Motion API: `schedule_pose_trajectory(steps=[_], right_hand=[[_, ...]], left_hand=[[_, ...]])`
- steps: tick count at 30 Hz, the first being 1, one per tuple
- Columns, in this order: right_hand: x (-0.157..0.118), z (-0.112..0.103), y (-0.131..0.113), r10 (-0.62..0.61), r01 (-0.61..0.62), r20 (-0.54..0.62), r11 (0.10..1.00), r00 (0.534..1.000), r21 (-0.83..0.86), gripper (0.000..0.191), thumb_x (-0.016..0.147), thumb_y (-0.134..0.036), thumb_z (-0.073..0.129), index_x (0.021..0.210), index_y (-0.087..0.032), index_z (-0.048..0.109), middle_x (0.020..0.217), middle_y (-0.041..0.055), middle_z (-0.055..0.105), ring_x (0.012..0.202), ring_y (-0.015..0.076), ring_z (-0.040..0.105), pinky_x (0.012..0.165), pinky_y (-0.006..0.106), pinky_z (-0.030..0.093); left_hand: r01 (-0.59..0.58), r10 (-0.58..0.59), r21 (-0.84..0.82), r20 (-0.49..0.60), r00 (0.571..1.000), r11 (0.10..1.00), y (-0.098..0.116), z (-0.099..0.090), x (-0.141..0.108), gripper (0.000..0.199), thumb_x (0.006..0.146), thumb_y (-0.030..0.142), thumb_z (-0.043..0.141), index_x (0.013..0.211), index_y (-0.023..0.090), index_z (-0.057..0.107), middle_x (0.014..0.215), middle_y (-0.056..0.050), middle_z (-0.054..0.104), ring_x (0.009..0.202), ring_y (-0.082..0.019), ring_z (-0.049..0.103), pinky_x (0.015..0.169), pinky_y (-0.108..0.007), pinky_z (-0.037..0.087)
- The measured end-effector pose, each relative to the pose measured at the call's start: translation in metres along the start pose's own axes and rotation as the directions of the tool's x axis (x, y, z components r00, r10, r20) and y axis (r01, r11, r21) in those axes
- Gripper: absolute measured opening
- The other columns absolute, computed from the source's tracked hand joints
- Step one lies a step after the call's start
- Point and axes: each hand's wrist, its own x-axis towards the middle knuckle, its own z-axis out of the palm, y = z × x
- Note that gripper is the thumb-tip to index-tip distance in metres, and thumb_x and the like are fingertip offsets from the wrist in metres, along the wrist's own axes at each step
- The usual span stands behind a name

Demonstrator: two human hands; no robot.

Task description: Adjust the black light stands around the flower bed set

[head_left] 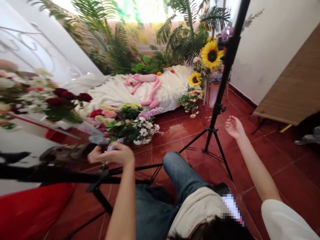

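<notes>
My left hand [117, 155] is stretched out to the left, fingers extended and somewhat blurred. Its fingertips overlap another person's hand [93, 155], which comes out of a brown sleeve [65, 154]; whether the two touch, I cannot tell. Nothing clearly shows in my left palm. Over the floor on the right, my right hand [233, 127] is raised with the fingers loosely bent and apart, holding nothing visible. It is nearest to a black tripod stand [215, 113], right of its pole. A second black stand [97, 193] crosses beneath my left wrist.
Legs in jeans [185, 176] and a pale top [195, 208] fill the lower middle. Bunched flowers [142, 128] stand before a white-draped platform [107, 91] bearing a pink plush toy [147, 79]. Sunflowers [212, 54] stand behind the tripod; a brown board [287, 80] leans at right.
</notes>
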Motion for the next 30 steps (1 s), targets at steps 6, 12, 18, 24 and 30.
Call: schedule_pose_trajectory(steps=[6, 12, 18, 24, 30], right_hand=[[0.008, 0.013, -0.019, 0.186, -0.199, 0.097, 0.969, 0.978, 0.143, 0.024, 0.094, -0.029, 0.052, 0.073, -0.02, 0.059, 0.057, -0.003, 0.058, 0.049, 0.0066, 0.051, 0.048, 0.016, 0.045], [0.03, 0.026, -0.014, 0.335, -0.413, 0.327, 0.887, 0.883, 0.206, 0.048, 0.103, -0.051, 0.032, 0.086, -0.016, 0.06, 0.063, -0.0007, 0.063, 0.052, 0.0066, 0.056, 0.046, 0.014, 0.047], [0.048, 0.026, -0.012, 0.264, -0.567, 0.558, 0.667, 0.786, 0.483, 0.043, 0.106, -0.036, 0.032, 0.072, -0.018, 0.051, 0.059, -0.0022, 0.062, 0.047, 0.0044, 0.053, 0.04, 0.01, 0.044], [0.045, 0.033, -0.009, 0.148, -0.567, 0.573, 0.466, 0.806, 0.679, 0.039, 0.104, -0.022, 0.03, 0.074, -0.018, 0.055, 0.061, -0.0026, 0.066, 0.045, 0.0046, 0.053, 0.04, 0.01, 0.046], [0.049, 0.034, -0.018, 0.226, -0.361, 0.328, 0.818, 0.917, 0.448, 0.036, 0.104, -0.018, 0.032, 0.08, -0.015, 0.059, 0.062, -0.0025, 0.068, 0.044, 0.002, 0.051, 0.044, 0.006, 0.046]], left_hand=[[-0.269, 0.483, -0.567, 0.268, 0.834, 0.779, 0.124, 0.156, -0.041, 0.044, 0.084, 0.058, 0.057, 0.106, 0.021, 0.047, 0.109, -0.012, 0.06, 0.106, -0.025, 0.061, 0.104, -0.047, 0.049], [0.069, 0.679, -0.821, 0.512, 0.525, 0.566, 0.27, 0.242, -0.136, 0.058, 0.083, 0.073, 0.052, 0.111, 0.022, 0.05, 0.106, -0.01, 0.065, 0.1, -0.019, 0.065, 0.092, -0.035, 0.051], [0.186, 0.476, -0.753, 0.565, 0.674, 0.631, 0.295, 0.269, -0.171, 0.048, 0.087, 0.069, 0.048, 0.092, 0.022, 0.057, 0.079, -0.001, 0.064, 0.074, -0.012, 0.062, 0.073, -0.026, 0.047], [0.171, 0.595, -0.788, 0.569, 0.567, 0.591, 0.29, 0.275, -0.156, 0.044, 0.088, 0.064, 0.051, 0.077, 0.021, 0.054, 0.066, 0.003, 0.056, 0.061, -0.009, 0.053, 0.063, -0.023, 0.043], [0.147, 0.58, -0.784, 0.558, 0.594, 0.603, 0.292, 0.27, -0.16, 0.044, 0.087, 0.064, 0.054, 0.08, 0.02, 0.055, 0.063, 0.004, 0.054, 0.058, -0.009, 0.051, 0.061, -0.023, 0.04]])
